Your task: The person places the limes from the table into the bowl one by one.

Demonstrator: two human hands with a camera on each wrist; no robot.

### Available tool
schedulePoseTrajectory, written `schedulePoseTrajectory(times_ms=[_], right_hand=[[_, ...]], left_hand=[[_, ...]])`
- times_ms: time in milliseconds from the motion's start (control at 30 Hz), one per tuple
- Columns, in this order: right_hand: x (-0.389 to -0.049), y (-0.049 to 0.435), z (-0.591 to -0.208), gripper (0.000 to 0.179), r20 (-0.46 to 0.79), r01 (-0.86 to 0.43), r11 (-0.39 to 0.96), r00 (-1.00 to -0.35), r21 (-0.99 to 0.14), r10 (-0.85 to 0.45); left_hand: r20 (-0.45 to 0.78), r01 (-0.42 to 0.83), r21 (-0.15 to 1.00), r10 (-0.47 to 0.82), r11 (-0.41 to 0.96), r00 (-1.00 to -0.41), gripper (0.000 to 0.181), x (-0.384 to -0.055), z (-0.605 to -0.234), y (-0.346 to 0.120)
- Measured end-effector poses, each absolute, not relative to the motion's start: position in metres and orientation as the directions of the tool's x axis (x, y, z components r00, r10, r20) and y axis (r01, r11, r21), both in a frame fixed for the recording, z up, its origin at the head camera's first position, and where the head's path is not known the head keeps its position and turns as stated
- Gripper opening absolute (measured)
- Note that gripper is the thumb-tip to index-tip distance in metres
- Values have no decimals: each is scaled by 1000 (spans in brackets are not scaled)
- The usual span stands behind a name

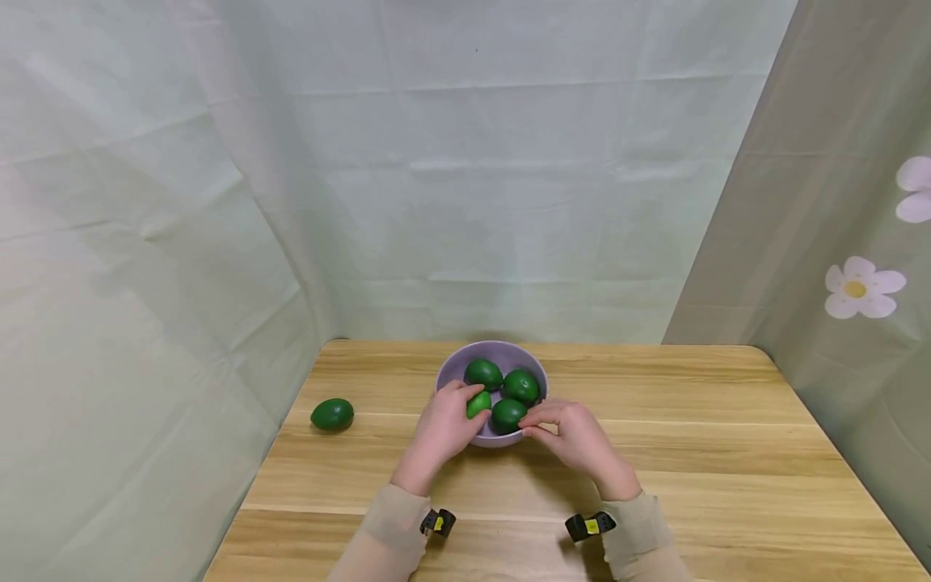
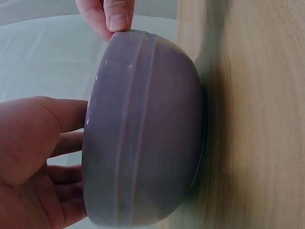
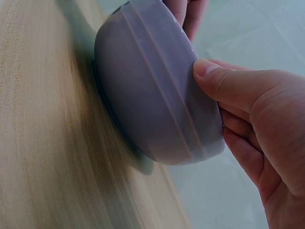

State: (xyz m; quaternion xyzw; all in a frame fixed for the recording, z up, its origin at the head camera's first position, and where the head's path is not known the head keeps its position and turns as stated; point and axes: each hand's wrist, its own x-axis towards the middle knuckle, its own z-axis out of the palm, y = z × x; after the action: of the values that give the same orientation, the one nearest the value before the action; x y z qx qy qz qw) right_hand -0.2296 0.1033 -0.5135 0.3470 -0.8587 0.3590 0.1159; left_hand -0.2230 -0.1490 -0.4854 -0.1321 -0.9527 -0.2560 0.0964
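Note:
A round purple bowl (image 1: 452, 362) stands on the table with three dark green avocados in it: one at the back (image 1: 483, 373), one at the right (image 1: 521, 386) and one in front (image 1: 507, 415). My left hand (image 1: 447, 420) reaches over the bowl's left rim and grips a smaller, brighter green lime (image 1: 478, 404) between thumb and fingers, inside the bowl. On the right side, my right hand (image 1: 575, 436) pinches the rim, thumb outside and fingers inside. The right wrist view shows that thumb (image 3: 209, 71) against the bowl's outer wall (image 3: 152, 95). In the left wrist view the bowl's wall (image 2: 147, 124) hides the fruit.
Another dark green avocado (image 1: 332, 415) lies on the wooden table (image 1: 691, 453) left of the bowl, near the table's left edge. Pale cloth (image 1: 509, 202) hangs behind the table and on both sides. A black band sits on each wrist.

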Motion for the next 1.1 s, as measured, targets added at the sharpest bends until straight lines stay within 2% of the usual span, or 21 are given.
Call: schedulePoseTrajectory(times_ms=[300,700,1100], right_hand=[[-229,104,-513,8,450,-678,502,-733,-537,-509],[-230,103,-513,8,460,-686,498,-726,-530,-511],[-228,101,-511,8,447,-678,497,-733,-542,-513]], left_hand=[[237,324,363,249,874,-939,44,-226,-487,-145],[185,312,329,264,891,-947,19,-228,-484,-143],[158,302,307,264,903,-951,20,-229,-485,-144]])
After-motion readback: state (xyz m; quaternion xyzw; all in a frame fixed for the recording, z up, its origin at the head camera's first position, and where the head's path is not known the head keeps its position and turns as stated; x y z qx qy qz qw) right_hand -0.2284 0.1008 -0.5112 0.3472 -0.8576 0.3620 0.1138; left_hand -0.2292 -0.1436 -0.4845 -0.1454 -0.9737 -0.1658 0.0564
